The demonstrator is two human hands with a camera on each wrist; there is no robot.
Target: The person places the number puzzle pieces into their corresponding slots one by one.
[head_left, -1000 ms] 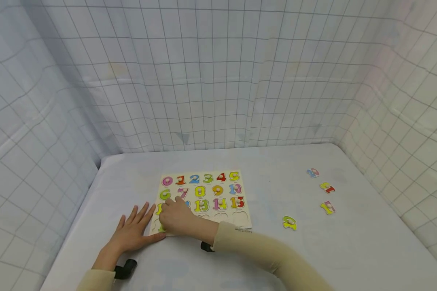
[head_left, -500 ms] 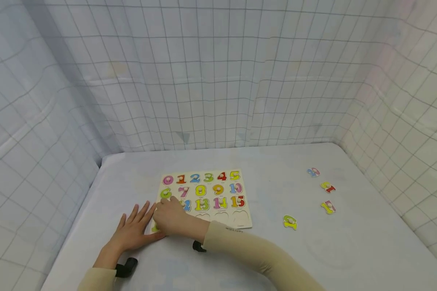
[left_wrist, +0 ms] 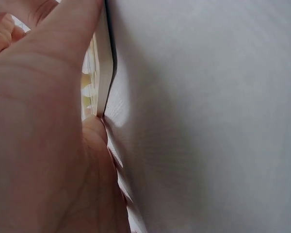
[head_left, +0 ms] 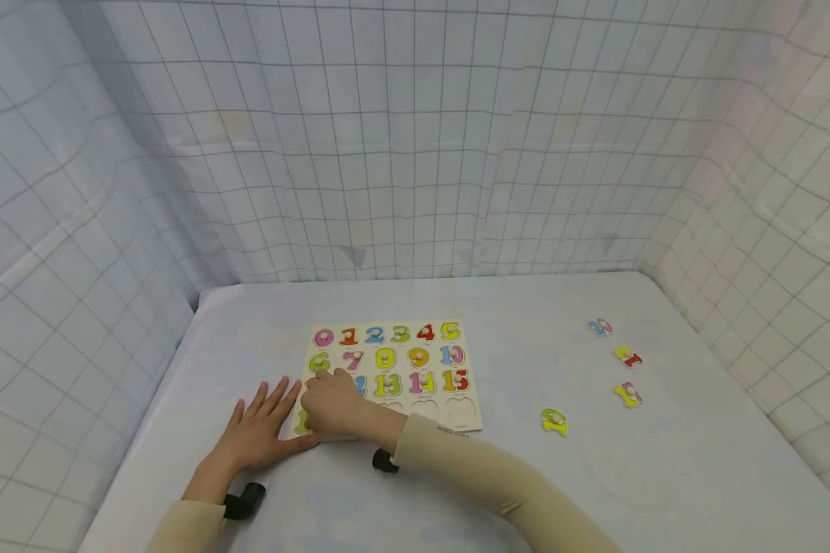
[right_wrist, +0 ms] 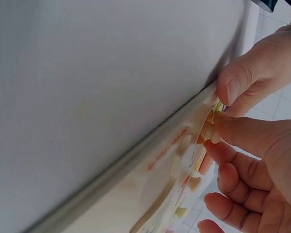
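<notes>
A wooden number puzzle board (head_left: pixel 472 421) lies on the table, with knobbed number pieces in its upper rows. My right hand (head_left: pixel 333 402) is over its front left corner. In the right wrist view, the thumb and forefinger pinch the knob (right_wrist: pixel 211 132) of a number puzzle piece, and the other fingers are loosely curled. Part of that piece, a green-yellow digit 1 (head_left: pixel 301 422), shows beside the hand in the head view. My left hand (head_left: pixel 254 434) rests on the table with fingers spread along the board's left side, its thumb at the front left corner.
Several loose number pieces lie to the right of the board: a green and yellow piece (head_left: pixel 555 422) nearest, then a purple and yellow piece (head_left: pixel 629 394), a yellow and red piece (head_left: pixel 627 355) and a blue and pink piece (head_left: pixel 600 327). White gridded curtains (head_left: pixel 415 153) enclose the table.
My right hand has shifted slightly left and then back a little at the board's front left corner. The left hand stays in place. The head view has shifted a little.
</notes>
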